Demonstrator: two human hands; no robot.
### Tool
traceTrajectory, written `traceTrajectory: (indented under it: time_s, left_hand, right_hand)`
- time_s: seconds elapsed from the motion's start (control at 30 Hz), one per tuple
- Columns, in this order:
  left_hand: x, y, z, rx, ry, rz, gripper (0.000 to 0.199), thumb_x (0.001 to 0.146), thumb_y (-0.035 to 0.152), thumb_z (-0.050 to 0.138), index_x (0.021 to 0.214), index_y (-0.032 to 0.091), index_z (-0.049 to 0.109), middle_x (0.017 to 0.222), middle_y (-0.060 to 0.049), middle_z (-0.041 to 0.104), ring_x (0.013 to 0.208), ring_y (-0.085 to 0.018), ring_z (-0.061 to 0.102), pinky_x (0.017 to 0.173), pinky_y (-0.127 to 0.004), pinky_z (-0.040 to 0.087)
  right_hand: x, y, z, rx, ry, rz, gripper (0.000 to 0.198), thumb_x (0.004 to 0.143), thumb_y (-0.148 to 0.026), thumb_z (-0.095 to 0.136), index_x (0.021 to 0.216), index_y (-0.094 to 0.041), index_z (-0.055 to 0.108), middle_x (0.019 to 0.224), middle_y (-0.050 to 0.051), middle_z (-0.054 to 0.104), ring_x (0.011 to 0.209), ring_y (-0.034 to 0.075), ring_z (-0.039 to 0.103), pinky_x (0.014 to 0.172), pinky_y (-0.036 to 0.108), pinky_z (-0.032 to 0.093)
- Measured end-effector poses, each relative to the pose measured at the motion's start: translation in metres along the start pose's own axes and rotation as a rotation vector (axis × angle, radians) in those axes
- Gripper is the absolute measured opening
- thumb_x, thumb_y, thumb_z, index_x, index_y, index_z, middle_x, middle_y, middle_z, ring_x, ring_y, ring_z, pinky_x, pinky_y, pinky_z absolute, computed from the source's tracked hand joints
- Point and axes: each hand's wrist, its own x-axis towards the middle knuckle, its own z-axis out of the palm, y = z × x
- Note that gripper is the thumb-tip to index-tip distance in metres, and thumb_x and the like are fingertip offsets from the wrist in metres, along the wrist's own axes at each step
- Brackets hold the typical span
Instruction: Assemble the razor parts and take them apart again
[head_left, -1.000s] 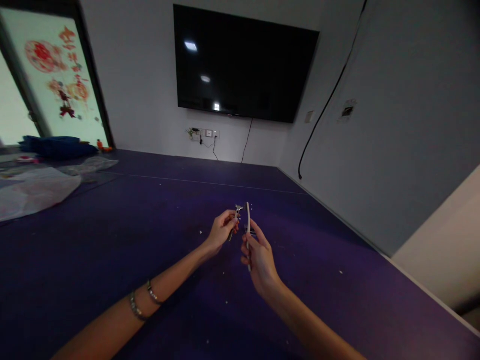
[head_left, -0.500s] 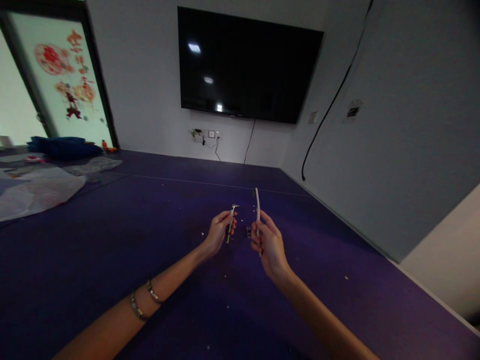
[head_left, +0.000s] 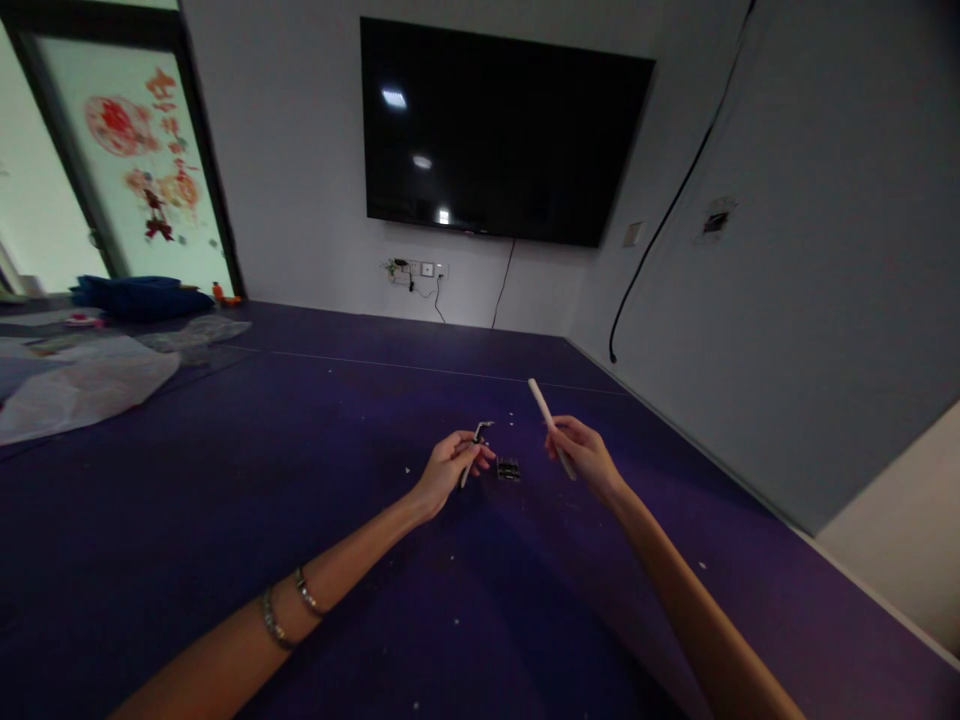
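Observation:
My left hand (head_left: 448, 472) is closed around a slim, light-coloured tool (head_left: 469, 466) with a bent metallic tip pointing right; its exact kind is too small to make out. To the right, my right hand (head_left: 585, 455) pinches a slim white stick (head_left: 540, 400), held tilted with its top end leaning left. Between the two hands, on the purple floor (head_left: 360, 600), lies a small dark object with clear edges (head_left: 508, 469). Neither hand touches it.
Tiny white scraps dot the floor. Clear plastic sheeting (head_left: 105, 385) and a dark blue bundle (head_left: 139, 297) lie at the left. A television (head_left: 502, 130) hangs on the far wall, and a black cable (head_left: 660, 215) dangles along the right wall.
My right hand has moved right, away from my left, and the white stick has tilted left. My left hand has shifted slightly right. The small dark object is now more exposed.

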Motion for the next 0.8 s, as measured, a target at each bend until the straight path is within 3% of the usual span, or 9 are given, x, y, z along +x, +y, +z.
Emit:
traceTrajectory:
  time_s: [0.17, 0.4, 0.57, 0.8]
  left_hand:
    - [-0.001, -0.001, 0.001, 0.053, 0.018, 0.013, 0.023, 0.079, 0.031, 0.054, 0.093, 0.013, 0.056, 0.075, -0.004, 0.061, 0.058, -0.009, 0.05, 0.055, -0.022, 0.038]
    - [-0.005, -0.003, 0.005, 0.068, 0.015, 0.006, 0.025, 0.078, 0.033, 0.055, 0.095, 0.015, 0.057, 0.071, -0.002, 0.058, 0.056, -0.008, 0.047, 0.053, -0.021, 0.036]
    - [-0.006, -0.001, 0.006, 0.065, -0.002, 0.02, 0.024, 0.079, 0.032, 0.054, 0.094, 0.014, 0.056, 0.067, 0.0, 0.054, 0.054, -0.007, 0.045, 0.051, -0.02, 0.034]
    - [-0.008, 0.001, 0.008, 0.067, -0.001, 0.016, 0.024, 0.078, 0.033, 0.054, 0.094, 0.014, 0.056, 0.066, 0.0, 0.054, 0.053, -0.007, 0.045, 0.049, -0.02, 0.031]
  right_hand:
    - [-0.002, -0.006, -0.013, -0.178, -0.101, 0.088, 0.034, 0.064, -0.043, 0.068, 0.084, -0.016, 0.064, 0.063, 0.001, 0.061, 0.052, 0.01, 0.049, 0.049, 0.023, 0.034]
    - [-0.007, -0.023, 0.009, -0.358, -0.154, 0.074, 0.032, 0.068, -0.048, 0.062, 0.068, -0.017, 0.07, 0.049, -0.001, 0.053, 0.043, 0.008, 0.04, 0.044, 0.023, 0.027]
    - [-0.003, -0.014, 0.003, -0.472, -0.209, 0.06, 0.035, 0.069, -0.049, 0.061, 0.068, -0.016, 0.071, 0.049, -0.001, 0.052, 0.044, 0.008, 0.039, 0.045, 0.023, 0.026]
    - [-0.005, -0.014, 0.003, -0.438, -0.218, 0.03, 0.036, 0.071, -0.05, 0.058, 0.072, -0.016, 0.072, 0.05, -0.001, 0.052, 0.045, 0.008, 0.038, 0.047, 0.023, 0.026]
